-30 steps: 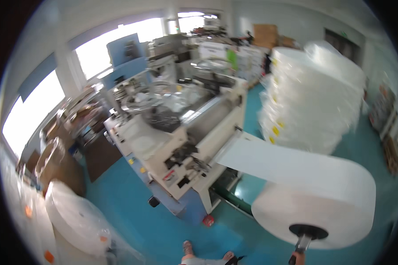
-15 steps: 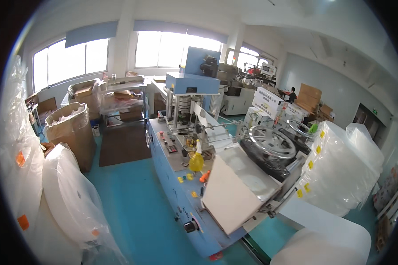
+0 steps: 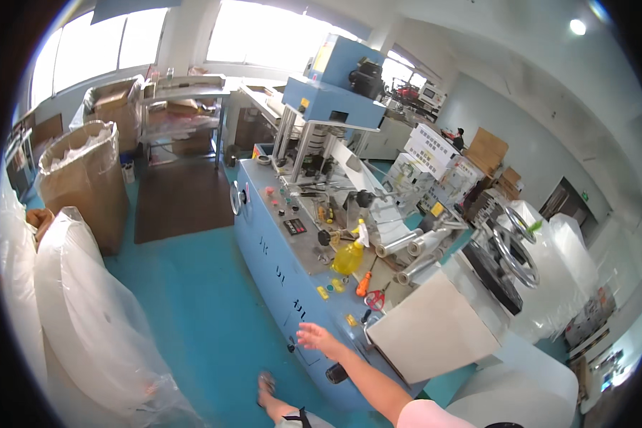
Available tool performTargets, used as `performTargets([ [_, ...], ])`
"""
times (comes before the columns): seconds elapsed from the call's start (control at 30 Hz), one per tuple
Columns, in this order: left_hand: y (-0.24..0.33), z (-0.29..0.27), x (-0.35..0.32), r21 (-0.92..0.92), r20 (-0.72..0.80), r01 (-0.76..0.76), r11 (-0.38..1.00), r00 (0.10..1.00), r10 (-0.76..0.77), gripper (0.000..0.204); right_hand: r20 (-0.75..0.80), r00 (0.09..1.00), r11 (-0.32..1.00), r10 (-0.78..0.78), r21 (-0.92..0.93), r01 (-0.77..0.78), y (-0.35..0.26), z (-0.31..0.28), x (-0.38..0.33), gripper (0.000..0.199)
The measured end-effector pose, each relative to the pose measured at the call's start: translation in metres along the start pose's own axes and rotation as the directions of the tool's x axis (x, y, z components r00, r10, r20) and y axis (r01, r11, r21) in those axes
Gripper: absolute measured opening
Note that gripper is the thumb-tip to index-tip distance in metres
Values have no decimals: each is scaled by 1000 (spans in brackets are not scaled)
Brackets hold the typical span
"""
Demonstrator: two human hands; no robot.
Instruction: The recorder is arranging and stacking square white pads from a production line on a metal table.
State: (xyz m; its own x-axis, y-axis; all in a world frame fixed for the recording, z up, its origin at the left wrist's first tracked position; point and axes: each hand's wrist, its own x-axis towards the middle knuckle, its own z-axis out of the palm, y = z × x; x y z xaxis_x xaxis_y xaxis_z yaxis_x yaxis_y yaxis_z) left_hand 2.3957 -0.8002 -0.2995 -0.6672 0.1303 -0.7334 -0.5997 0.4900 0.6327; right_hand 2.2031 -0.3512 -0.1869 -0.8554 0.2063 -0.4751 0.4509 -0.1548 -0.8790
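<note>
The right hand (image 3: pixel 322 341), its fingers (image 3: pixel 306 328) apart, hangs in front of the blue machine (image 3: pixel 264 242); the forearm (image 3: pixel 373 386), if lowered carelessly, could knock the black knob (image 3: pixel 337 373) on this machine's near side.

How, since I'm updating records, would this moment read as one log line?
right hand: open, empty, beside blue machine | left hand: out of view | on machine: yellow spray bottle, orange-handled tool

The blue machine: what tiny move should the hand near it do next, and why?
Perhaps lift the right hand slightly away from the blue machine: the hand looks empty, and a black knob appears close beside its forearm in this view, so a bump seems possible.
</note>
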Motion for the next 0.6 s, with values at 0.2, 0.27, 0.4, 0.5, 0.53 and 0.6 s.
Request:
performTargets([
  [0.2, 82, -18, 103, -160, -127, 62, 985, 988, -83, 46, -54, 991, 916, -122, 379, 133, -49, -87, 146, 55],
  [0.27, 126, -19, 145, -208, -149, 72, 975, 983, -105, 45, -382, 922, 812, 55, 555, 182, -74, -122, 191, 50],
  [0.4, 180, -24, 209, -291, -169, 145, 946, 965, -200, 45, -530, 838, 682, 130, 661, 312, -105, -167, 273, 42],
  [0.5, 203, -9, 221, -375, -197, 234, 897, 925, -324, 44, -605, 792, 644, 88, 641, 418, -111, -172, 297, 36],
  [0.53, 210, -7, 229, -375, -173, 261, 890, 923, -344, 44, -611, 791, 593, 27, 647, 480, -114, -176, 299, 26],
  [0.6, 223, -11, 248, -323, -173, 189, 927, 951, -255, 43, -619, 784, 600, 47, 645, 474, -122, -181, 296, 23],
])
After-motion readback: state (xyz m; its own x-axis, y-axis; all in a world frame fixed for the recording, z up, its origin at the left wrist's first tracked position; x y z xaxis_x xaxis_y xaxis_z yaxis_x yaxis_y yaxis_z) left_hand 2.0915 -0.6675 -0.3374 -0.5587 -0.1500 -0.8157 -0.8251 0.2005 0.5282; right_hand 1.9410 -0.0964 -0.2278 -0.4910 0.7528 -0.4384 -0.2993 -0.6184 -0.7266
